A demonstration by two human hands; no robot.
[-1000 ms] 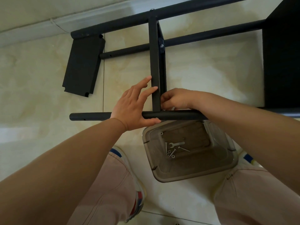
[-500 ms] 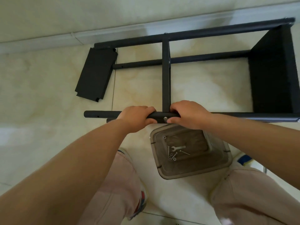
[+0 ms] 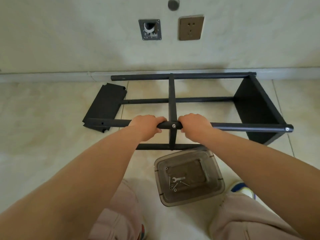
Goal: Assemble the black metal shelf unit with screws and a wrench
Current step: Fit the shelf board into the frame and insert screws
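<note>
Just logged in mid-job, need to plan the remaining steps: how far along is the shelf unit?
Done: right end panel and middle cross panel sit between four tubes; screws show at the joints. In hand: left hand and right hand grip the near upper tube. Left: loose shelf panel on the floor; wrench and screws in the bin.

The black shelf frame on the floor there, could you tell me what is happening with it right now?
A person grips the near top tube of the black metal shelf frame with both hands: left hand and right hand sit either side of a fitted screw. One shelf panel is mounted at the right end; another panel lies loose on the floor. The wrench and spare screws lie untouched in a clear plastic bin.
</note>
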